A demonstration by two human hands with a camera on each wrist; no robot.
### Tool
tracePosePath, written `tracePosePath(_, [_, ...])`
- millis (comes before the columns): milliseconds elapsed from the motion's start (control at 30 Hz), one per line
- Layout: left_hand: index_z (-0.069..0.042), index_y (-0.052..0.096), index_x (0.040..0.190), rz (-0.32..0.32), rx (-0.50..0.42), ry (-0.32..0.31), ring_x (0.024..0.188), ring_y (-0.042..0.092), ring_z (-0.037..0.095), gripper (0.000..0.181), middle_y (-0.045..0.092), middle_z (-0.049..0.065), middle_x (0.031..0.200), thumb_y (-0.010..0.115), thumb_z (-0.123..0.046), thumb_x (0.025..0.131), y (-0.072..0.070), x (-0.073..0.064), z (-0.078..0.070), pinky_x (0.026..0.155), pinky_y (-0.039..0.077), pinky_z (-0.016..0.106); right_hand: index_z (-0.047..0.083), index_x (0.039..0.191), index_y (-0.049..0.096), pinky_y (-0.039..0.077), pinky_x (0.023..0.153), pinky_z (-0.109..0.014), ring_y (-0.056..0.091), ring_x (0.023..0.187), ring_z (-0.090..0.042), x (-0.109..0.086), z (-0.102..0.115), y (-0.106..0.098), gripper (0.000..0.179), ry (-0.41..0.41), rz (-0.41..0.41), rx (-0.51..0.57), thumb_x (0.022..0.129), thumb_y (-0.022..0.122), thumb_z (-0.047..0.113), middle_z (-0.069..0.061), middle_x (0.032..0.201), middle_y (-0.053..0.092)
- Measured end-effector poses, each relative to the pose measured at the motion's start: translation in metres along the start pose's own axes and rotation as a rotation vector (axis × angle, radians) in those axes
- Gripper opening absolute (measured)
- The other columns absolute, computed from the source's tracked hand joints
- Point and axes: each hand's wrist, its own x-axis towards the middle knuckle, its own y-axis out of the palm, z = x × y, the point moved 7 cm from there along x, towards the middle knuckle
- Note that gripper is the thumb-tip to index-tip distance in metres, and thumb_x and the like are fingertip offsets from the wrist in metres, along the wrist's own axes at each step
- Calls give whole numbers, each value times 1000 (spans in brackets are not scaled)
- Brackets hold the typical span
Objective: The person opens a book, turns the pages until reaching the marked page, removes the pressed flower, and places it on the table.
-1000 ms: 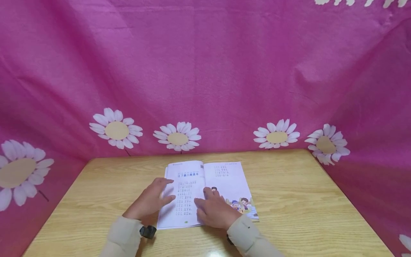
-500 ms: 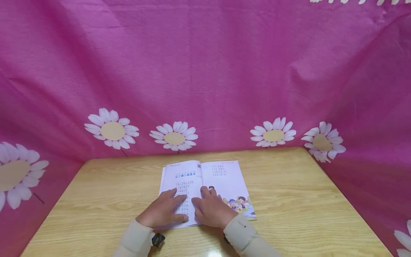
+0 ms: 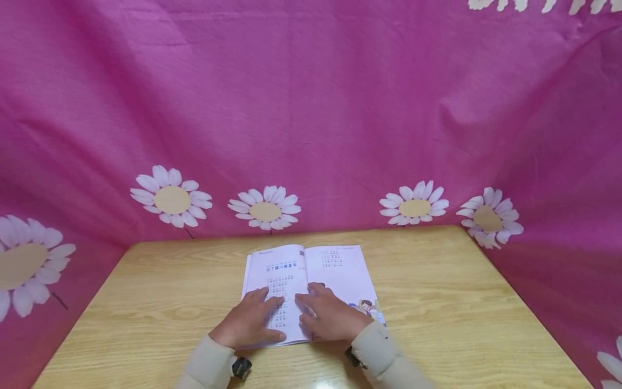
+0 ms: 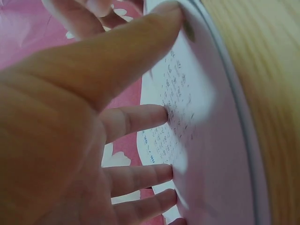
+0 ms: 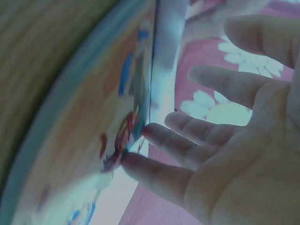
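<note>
An open book (image 3: pixel 345 278) lies on the wooden table, with Chinese text on its left page and cartoon figures low on the right page. My left hand (image 3: pixel 248 319) is spread over the lower left page. In the left wrist view its fingertips touch the printed page (image 4: pixel 211 154), and the thumb lies near the bottom edge. Beside the centre fold, my right hand (image 3: pixel 335 316) reaches across the lower right page and hides part of the picture. The right wrist view has two of its fingertips against the illustrated page (image 5: pixel 93 136), while the thumb stands away from it.
Bare wooden table (image 3: pixel 461 302) surrounds the book. A pink cloth (image 3: pixel 335 108) printed with white daisies hangs behind the table and along both sides. A small black device (image 3: pixel 241 368) is at the left wrist.
My left hand has moved from the left page's outer edge rightward and nearer, onto the lower text. My right hand has shifted slightly right, covering more of the illustration. The book stays open there.
</note>
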Motion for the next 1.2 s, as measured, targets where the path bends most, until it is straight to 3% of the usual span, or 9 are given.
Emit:
tracePosePath(267, [-13,54,136,17,38,-19,132,33,43,77,37,23,146,80,-48,73,6,1,1,101,37,61,6,142,46,37,104,-53,36,133,-38,-8,-20,-16,48,37,-37,154,99,52,27,-25,148,31])
tracePosePath(533, [-13,55,135,21,38,-35,132,34,42,76,39,23,145,82,-46,72,5,0,-1,102,36,60,3,138,49,31,105,-60,30,135,-45,-17,-38,-32,48,133,-121,173,96,56,24,-29,147,31])
tracePosePath(767, [-15,54,136,28,49,-61,134,32,42,77,37,21,147,81,-47,72,4,1,0,103,34,61,3,143,42,22,108,-63,20,140,-47,-25,-58,-42,63,304,-124,124,92,61,36,-30,150,28])
tracePosePath(1033, [-17,53,138,35,60,-78,133,33,41,79,36,19,148,81,-48,71,5,4,2,102,35,62,2,140,45,26,107,-61,27,137,-47,-25,-78,-44,64,339,-116,46,90,64,38,-25,142,43])
tracePosePath(1200, [-17,53,138,37,71,-73,133,34,41,79,37,19,148,81,-49,71,7,3,4,102,35,62,5,130,51,39,95,-57,46,114,-43,-25,-83,-42,58,353,-120,28,87,67,41,-21,119,54])
